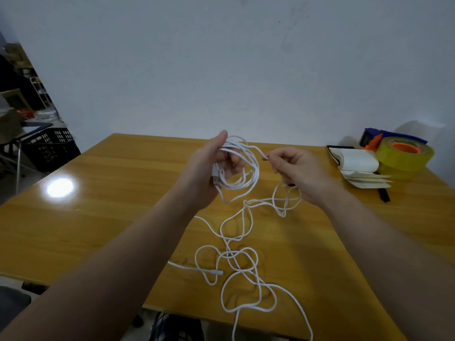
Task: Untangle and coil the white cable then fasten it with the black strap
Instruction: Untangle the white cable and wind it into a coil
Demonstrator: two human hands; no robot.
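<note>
Loose white cable lies nearest us in tangled loops on the wooden table, one strand trailing off the near edge and a small plug end resting among the loops. Our left hand is curled around several finished turns of the same cable, held up above the table, with a USB plug hanging beside the palm. Our right hand pinches one strand between thumb and forefinger just right of the coil, the other fingers half folded. From that pinch the strand dips down to the tangle, which stretches from the hands toward us. Right of us, well apart from the cable, sit an open notebook and a yellow tape roll. A black strap lies partly under the notebook, near our right wrist.
</note>
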